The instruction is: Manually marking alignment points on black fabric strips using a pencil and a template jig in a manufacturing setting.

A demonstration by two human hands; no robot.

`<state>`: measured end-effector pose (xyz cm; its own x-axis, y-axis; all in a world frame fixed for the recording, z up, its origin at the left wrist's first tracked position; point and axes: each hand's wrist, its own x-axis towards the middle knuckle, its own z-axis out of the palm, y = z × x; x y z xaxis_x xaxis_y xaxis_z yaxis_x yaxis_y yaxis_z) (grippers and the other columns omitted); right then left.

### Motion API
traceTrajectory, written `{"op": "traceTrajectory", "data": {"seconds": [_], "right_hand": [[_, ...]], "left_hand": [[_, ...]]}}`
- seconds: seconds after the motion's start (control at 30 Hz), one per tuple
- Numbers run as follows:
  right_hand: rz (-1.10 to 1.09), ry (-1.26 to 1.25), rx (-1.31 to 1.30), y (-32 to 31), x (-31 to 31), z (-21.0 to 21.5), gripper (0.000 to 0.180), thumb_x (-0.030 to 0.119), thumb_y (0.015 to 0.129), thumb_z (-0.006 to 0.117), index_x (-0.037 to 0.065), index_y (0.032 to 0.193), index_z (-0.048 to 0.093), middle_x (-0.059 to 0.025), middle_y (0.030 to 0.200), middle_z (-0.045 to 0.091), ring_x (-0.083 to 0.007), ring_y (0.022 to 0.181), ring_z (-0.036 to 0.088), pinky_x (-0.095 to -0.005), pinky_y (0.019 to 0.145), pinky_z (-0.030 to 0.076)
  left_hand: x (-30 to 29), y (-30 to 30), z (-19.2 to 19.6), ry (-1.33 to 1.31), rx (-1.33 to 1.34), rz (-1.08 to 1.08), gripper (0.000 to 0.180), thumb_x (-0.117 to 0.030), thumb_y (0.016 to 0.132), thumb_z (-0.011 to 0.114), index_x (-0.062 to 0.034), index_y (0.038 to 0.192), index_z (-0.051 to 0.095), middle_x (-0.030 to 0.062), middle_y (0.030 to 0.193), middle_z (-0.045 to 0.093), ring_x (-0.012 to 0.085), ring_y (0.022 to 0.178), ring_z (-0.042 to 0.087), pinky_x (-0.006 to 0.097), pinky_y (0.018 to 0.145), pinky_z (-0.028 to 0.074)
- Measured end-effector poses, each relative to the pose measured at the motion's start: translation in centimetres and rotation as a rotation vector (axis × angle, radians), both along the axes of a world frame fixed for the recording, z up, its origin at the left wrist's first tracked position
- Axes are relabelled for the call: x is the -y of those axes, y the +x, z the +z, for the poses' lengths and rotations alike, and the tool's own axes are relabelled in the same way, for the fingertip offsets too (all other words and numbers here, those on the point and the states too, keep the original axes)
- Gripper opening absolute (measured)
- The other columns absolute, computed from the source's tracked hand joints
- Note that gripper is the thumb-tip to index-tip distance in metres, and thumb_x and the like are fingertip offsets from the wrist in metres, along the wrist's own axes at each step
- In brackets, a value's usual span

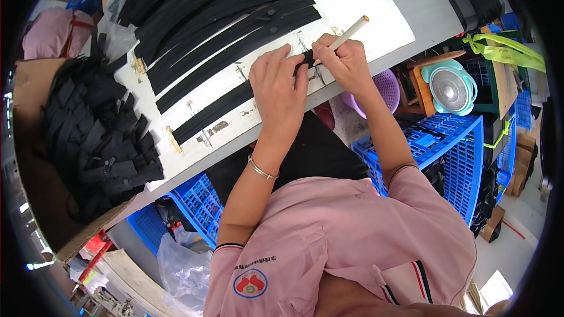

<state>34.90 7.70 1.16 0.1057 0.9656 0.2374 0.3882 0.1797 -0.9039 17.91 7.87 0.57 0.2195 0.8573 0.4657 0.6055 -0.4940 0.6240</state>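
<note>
Your left hand point(277, 85) lies flat, fingers spread, pinning the black strap point(235, 101) at the desk's point(358, 0) near edge; right hand point(343, 61) fingers grip a wooden stick point(346, 35). Ease off w/ the left & the strap prob. shifts.

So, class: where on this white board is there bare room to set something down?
Free: the board's upper right, between the black straps and the stick. Crowded: straps fill the left, and both hands take the near edge.
</note>
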Motion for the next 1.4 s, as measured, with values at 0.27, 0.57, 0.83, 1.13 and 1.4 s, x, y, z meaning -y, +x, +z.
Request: {"op": "traceTrajectory", "data": {"seconds": [0.27,0.57,0.83,1.13,1.4], "right_hand": [[-0.019,-0.146,-0.075,0.2,0.3,0.4,0.025,0.018,0.096,0.058,0.000,0.081,0.069,-0.0037,0.072,0.066,-0.0111,0.070,0.064,-0.0282,0.065,0.051],[-0.224,0.081,-0.333,0.4,0.3,-1.1,0.024,0.013,0.100,0.061,0.001,0.083,0.072,-0.0015,0.075,0.067,-0.0033,0.061,0.052,-0.0184,0.056,0.038],[-0.266,0.046,-0.308,-0.1,0.1,-1.0,0.024,0.016,0.101,0.062,0.002,0.085,0.073,-0.0008,0.073,0.066,-0.0025,0.060,0.047,-0.0184,0.055,0.036],[-0.218,0.004,-0.307,-0.2,0.1,-0.6,0.021,0.015,0.102,0.065,0.001,0.091,0.076,0.0008,0.077,0.069,-0.0003,0.063,0.051,-0.0166,0.056,0.038],[-0.190,0.036,-0.331,-0.8,0.1,-0.5,0.023,0.018,0.102,0.066,0.003,0.087,0.075,0.0009,0.078,0.070,-0.0007,0.065,0.054,-0.0182,0.056,0.039]], "left_hand": [[1.3,-1.6,0.3,0.065,-0.027,-0.021,0.032,-0.012,0.087,0.073,-0.0030,0.117,0.069,0.0172,0.139,0.058,0.0373,0.135,0.048,0.057,0.116,0.030],[1.2,-6.9,0.5,-0.073,-0.127,-0.021,0.038,-0.021,0.097,0.068,-0.0022,0.130,0.067,0.0205,0.145,0.055,0.0392,0.142,0.044,0.063,0.120,0.019],[-3.3,-9.3,0.7,-0.069,-0.109,-0.067,0.042,-0.024,0.097,0.068,-0.0047,0.135,0.065,0.0214,0.150,0.052,0.0403,0.148,0.039,0.060,0.124,0.017],[3.0,-24.9,0.6,0.119,-0.439,0.569,0.041,-0.002,0.088,0.064,-0.0025,0.129,0.066,0.0166,0.140,0.061,0.0374,0.132,0.052,0.048,0.114,0.035],[1.0,-24.3,2.6,0.093,-0.281,0.507,0.010,-0.007,0.094,0.066,-0.0024,0.100,0.073,0.0116,0.117,0.073,0.0336,0.112,0.063,0.043,0.101,0.045]]}}
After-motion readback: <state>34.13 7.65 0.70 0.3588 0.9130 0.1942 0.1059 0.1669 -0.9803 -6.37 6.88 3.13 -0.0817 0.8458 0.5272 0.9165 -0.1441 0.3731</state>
